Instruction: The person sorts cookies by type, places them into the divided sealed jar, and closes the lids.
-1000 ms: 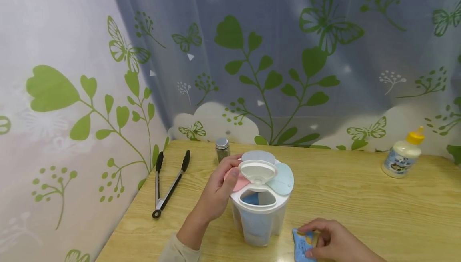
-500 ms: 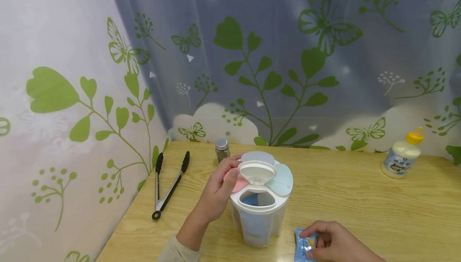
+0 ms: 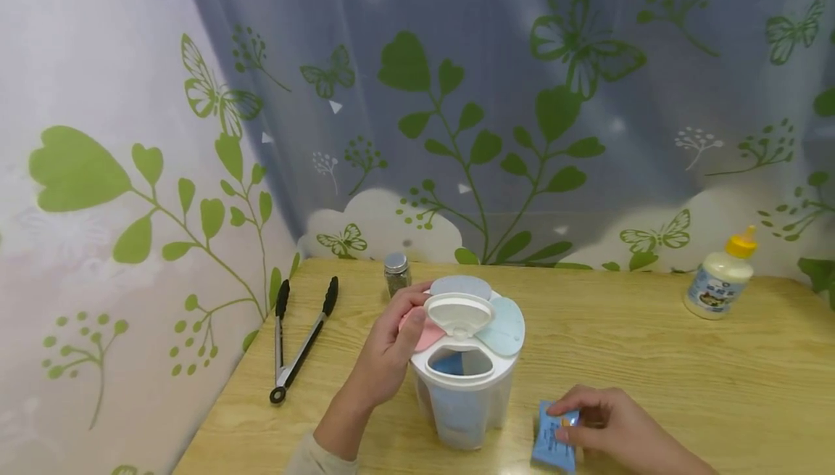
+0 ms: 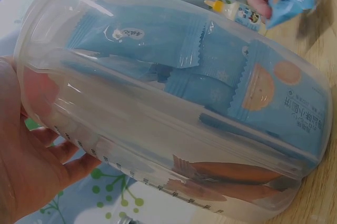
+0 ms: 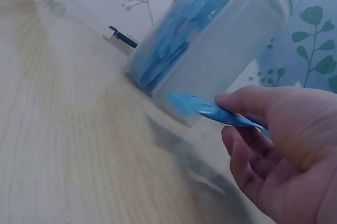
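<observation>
A clear storage canister with a white lid stands upright on the table. One lid flap is raised above an opening. My left hand grips the lid's left side, thumb on the pink flap. Through the wall in the left wrist view, several blue biscuit packets fill one compartment, and orange-brown packets lie in another. My right hand pinches a blue biscuit packet between thumb and fingers, right of the canister. In the right wrist view this packet is off the tabletop.
Tongs with black tips lie spread on the left. Behind my left hand stands a small metal-capped jar. A yellow-capped squeeze bottle is at the back right. A printed curtain hangs along the table's rear.
The right hand has raised the biscuit packet slightly off the table, and the packet has tilted. The left hand keeps its hold on the canister. The head view has shifted a little.
</observation>
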### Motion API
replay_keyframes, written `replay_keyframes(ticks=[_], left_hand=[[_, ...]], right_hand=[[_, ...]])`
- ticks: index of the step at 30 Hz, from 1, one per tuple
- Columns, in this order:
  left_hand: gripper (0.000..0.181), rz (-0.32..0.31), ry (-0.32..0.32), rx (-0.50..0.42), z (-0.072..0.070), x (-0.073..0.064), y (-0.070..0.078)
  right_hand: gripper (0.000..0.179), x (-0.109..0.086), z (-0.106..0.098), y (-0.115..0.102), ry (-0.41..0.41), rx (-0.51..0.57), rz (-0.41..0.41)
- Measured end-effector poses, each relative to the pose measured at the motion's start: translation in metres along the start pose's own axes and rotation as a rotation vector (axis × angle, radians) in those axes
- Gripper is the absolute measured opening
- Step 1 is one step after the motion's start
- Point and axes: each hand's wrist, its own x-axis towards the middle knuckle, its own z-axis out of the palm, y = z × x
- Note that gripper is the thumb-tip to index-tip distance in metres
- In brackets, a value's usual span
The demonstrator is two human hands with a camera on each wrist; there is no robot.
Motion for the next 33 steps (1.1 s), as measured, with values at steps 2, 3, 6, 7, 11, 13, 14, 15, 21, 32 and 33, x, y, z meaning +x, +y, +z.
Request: replay_keyframes(ticks=[2,3,6,7,11,13,14,15,21,32,33], left_hand=[[0.023,0.001,0.0,-0.005,0.0,0.001,0.0],[0.023,0.004,0.0,-0.007,0.0,0.001,0.001],[0.023,0.017,0.001,-0.012,0.0,0.001,0.001],[0.023,0.019,0.0,-0.013,0.0,0.001,0.002],[0.023,0.019,0.0,-0.016,0.001,0.001,0.001],[0.023,0.022,0.001,-0.012,0.001,0.001,0.001],[0.023,0.022,0.002,-0.01,0.001,0.001,0.0],[0.024,0.023,0.003,-0.009,0.001,0.001,0.0],[0.023,0.025,0.0,-0.007,0.0,0.003,0.0],[0.023,0.017,0.003,-0.009,-0.001,0.002,0.001],[0.023,0.016,0.003,-0.009,-0.001,0.002,0.002]], right_hand=[[0.024,-0.001,-0.002,-0.005,0.039,-0.019,0.022],[0.023,-0.002,-0.003,-0.008,0.06,-0.027,0.029],[0.023,-0.002,-0.005,-0.018,0.094,-0.028,0.022],[0.023,-0.002,-0.006,-0.021,0.096,-0.024,0.018],[0.024,-0.001,-0.01,-0.037,0.103,0.019,0.009],[0.025,0.0,-0.011,-0.045,0.108,0.036,-0.005],[0.025,0.0,-0.01,-0.048,0.115,0.035,-0.016],[0.026,0.001,-0.01,-0.051,0.119,0.04,-0.032],[0.029,0.001,-0.008,-0.066,0.154,0.046,-0.074],[0.034,0.014,0.0,-0.094,0.177,0.115,-0.235],[0.034,0.015,0.002,-0.097,0.183,0.12,-0.238]])
